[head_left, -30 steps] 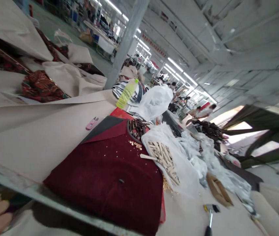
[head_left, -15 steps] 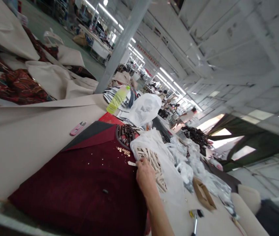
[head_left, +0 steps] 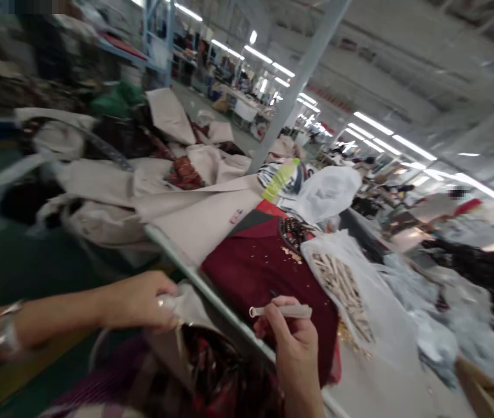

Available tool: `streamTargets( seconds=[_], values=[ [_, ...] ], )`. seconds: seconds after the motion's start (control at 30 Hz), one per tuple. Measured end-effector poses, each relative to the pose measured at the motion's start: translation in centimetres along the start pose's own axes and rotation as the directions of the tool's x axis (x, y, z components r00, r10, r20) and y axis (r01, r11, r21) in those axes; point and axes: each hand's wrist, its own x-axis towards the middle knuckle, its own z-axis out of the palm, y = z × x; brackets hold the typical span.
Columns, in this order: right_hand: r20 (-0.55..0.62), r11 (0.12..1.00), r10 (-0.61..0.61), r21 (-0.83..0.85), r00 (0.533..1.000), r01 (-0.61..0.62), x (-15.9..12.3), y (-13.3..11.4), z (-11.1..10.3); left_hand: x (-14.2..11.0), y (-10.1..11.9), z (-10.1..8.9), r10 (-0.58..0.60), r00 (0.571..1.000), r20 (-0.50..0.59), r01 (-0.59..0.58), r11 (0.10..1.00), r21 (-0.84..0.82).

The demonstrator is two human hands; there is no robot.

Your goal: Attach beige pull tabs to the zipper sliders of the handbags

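My left hand (head_left: 153,303), with a silver watch at its wrist, is closed on the edge of a beige item (head_left: 197,305) that hangs below the table edge. Dark red patterned material (head_left: 218,371) shows inside it; the item may be a bag, but blur hides its full shape. My right hand (head_left: 294,337) pinches a pale short strip (head_left: 292,311) with a ring-like end, just above a maroon cloth (head_left: 240,276). On that cloth lie small gold-coloured rings (head_left: 291,254) and a round dish of dark metal-tipped pieces (head_left: 296,232).
A clear plastic bag (head_left: 316,247) of beige strips lies to the right of the cloth. Behind stand a yellow-green bottle (head_left: 279,180) and a grey post (head_left: 292,87). Pink thread snips (head_left: 237,216) rest on the table (head_left: 203,223). Beige pieces (head_left: 103,180) are heaped at left.
My view has swung left and down. My right hand has come back from the plastic bag toward me with the pale strip. My left hand has entered, gripping the beige item.
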Motion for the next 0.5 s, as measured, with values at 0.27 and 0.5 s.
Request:
streamTargets(
  seconds=[0.27,0.5],
  values=[
    [0.083,0.985,0.089,0.142,0.993,-0.100,-4.9,-2.1,6.6,-1.7,-0.2,-0.7,-0.009,0.991,0.137,0.032,0.986,-0.166],
    [0.051,0.997,0.011,-0.071,0.999,-0.007,-5.4,-1.9,7.8,-3.0,0.1,-0.4,0.059,0.987,0.147,-0.039,0.990,-0.133]
  ],
)
